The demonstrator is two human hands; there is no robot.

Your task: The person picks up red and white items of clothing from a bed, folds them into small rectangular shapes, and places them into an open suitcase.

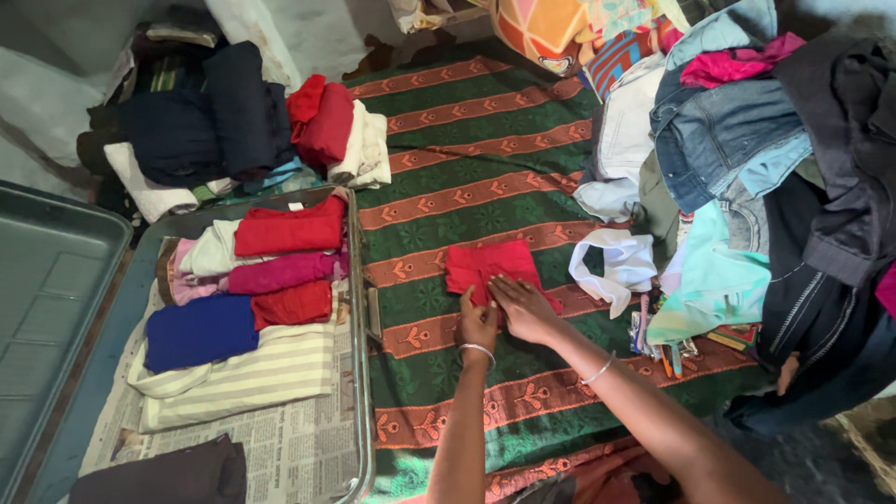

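Two hands press on a small red folded garment [488, 268] lying on the green patterned mat [467, 149]. Left hand [478, 323] rests flat at its near left edge; right hand [523, 308], fingers spread, lies on its near right part.

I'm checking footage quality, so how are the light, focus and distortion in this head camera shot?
Head view: soft, even light, no glare; the hands and the red folded cloth are sharp; wide-angle bend shows along the trunk rim; the dark clothes at right lose detail in shadow.
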